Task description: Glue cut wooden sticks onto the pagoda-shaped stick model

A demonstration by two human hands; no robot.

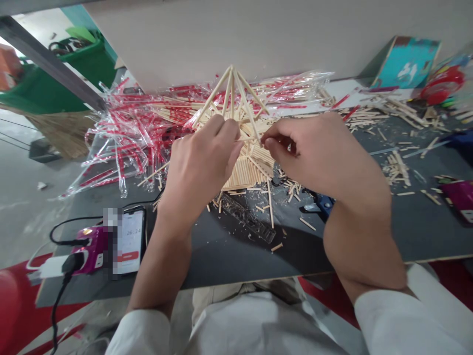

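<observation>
A model built of thin wooden sticks (236, 106) stands on the dark tabletop (229, 246), with a peaked frame on top and a flat deck of sticks below. My left hand (201, 162) and my right hand (314, 153) are both in front of it. Together they pinch one short wooden stick (248, 140) held level between the fingertips, right against the model's frame. The fingers of both hands are closed in a pinch. My hands hide the lower middle of the model.
Red-and-clear plastic wrappers (136, 128) pile up at the left. Loose sticks and offcuts (395, 167) litter the right side. A phone (131, 240) and a pink device with cables (88, 249) lie at the front left. A black ruler (251, 222) and a blue tool (325, 203) lie near my wrists.
</observation>
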